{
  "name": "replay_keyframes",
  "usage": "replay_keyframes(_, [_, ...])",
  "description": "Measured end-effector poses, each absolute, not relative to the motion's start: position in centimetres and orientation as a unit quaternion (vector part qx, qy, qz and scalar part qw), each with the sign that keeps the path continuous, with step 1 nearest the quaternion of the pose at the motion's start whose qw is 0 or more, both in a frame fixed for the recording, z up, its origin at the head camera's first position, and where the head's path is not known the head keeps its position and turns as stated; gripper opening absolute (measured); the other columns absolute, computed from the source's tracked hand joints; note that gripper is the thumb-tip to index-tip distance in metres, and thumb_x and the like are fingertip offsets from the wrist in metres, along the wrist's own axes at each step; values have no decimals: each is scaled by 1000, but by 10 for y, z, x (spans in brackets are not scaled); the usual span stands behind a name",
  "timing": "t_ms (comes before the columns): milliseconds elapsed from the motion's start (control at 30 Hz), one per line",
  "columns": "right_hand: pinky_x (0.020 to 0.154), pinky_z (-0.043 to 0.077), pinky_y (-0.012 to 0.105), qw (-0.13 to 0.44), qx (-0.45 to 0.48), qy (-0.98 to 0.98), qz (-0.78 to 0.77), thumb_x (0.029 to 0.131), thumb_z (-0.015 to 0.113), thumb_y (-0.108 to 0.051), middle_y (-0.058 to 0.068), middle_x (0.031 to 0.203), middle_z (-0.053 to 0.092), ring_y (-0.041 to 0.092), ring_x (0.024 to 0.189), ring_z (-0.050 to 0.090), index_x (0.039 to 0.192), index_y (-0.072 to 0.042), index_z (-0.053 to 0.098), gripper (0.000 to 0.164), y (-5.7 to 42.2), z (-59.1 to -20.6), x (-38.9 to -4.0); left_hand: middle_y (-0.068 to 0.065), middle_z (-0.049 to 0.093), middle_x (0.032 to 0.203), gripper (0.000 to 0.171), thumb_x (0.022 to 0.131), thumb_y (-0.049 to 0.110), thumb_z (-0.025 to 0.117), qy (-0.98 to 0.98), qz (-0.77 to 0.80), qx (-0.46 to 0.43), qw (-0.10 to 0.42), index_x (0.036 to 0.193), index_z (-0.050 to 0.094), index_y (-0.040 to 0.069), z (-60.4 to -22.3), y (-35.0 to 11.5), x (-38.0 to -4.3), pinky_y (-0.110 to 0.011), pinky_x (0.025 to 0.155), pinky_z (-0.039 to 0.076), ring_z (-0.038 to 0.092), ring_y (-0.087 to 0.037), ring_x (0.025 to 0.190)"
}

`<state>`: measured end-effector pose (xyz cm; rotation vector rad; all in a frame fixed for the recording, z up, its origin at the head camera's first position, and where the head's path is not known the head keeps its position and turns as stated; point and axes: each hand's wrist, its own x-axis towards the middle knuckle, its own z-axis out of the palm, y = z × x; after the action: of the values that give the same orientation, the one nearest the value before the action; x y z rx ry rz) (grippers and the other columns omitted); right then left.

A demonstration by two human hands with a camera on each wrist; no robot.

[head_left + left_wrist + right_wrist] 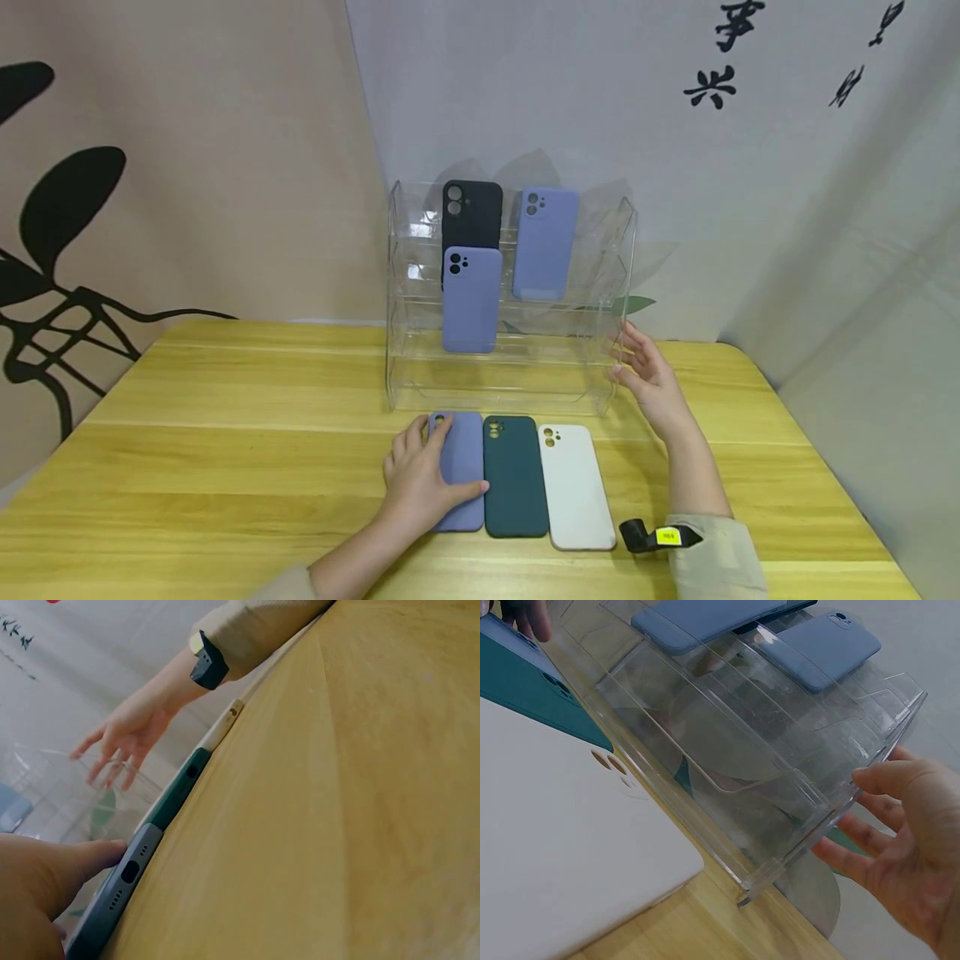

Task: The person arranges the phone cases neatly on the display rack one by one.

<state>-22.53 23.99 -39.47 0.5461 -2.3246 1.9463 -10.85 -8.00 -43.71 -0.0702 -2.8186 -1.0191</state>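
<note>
My left hand [417,479] spans a light purple phone case [463,475] lying on the table, thumb at its right edge and fingers at its left and top. The left wrist view shows that case's bottom edge [129,871] beside the thumb. A dark green phone case [516,477] and a white phone case [576,487] lie to its right in a row. My right hand [652,383] holds the right side panel of a clear tiered display stand [510,400]. In the right wrist view, its thumb lies at the panel's front edge, fingers on the outer side.
On the stand's tiers lean a black phone case [472,217], a purple case [471,300] in front of it and another purple case [546,243] to the right. The wooden table [225,433] reaches a pale printed cloth [525,83] behind. A black strap device [660,536] sits on the right wrist.
</note>
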Motion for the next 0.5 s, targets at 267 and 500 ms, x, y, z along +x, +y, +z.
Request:
replay_keyframes(267, [89, 46, 24, 33, 185, -749, 635, 96, 49, 5, 23, 147, 30, 41, 130, 34, 153, -10, 20, 66, 240, -396, -226, -23, 35, 142, 95, 60, 46, 86, -941, -332, -20, 68, 138, 51, 5, -437, -81, -110, -59, 91, 26, 31, -43, 125])
replay_keyframes(500, [89, 46, 23, 33, 182, -753, 632, 96, 49, 4, 23, 147, 29, 41, 131, 33, 153, -11, 20, 66, 240, -396, -226, -23, 37, 141, 92, 55, 36, 83, -939, -338, -12, 64, 136, 53, 3, -437, -80, -111, -58, 91, 26, 31, -42, 124])
